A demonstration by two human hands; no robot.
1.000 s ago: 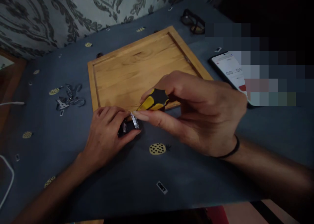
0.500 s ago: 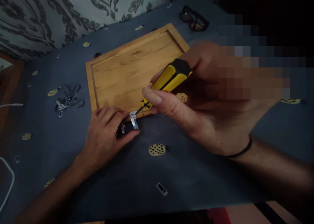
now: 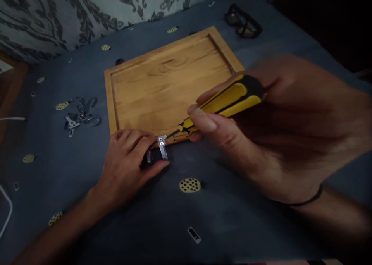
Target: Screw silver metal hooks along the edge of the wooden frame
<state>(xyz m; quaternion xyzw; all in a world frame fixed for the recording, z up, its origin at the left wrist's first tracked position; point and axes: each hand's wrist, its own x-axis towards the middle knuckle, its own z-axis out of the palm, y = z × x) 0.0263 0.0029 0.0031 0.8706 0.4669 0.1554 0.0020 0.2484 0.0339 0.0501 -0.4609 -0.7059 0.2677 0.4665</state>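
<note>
At the near edge of a wooden tray (image 3: 162, 83), a small silver metal bracket (image 3: 163, 148) shows two cross-head screws. My left hand (image 3: 128, 156) is closed around it, fingers on the tray side and thumb at the lower end. Dark parts behind the bracket are mostly covered by that hand. My right hand (image 3: 255, 141) grips a yellow and black screwdriver (image 3: 229, 98) by its handle, thumb laid along it. The shaft points down to the left and its tip is at the bracket's upper right corner. I cannot tell whether the tip touches metal.
Loose metal pieces (image 3: 83, 116) lie in a small heap on the patterned blue cloth (image 3: 215, 222), left of the tray. Black-framed glasses (image 3: 242, 21) rest beyond its far right corner. A white cable (image 3: 13, 119) comes in at the left edge.
My right hand and the screwdriver have moved right, and the handle leans lower. My left hand keeps its hold on the bracket. The whole view has shifted slightly.
</note>
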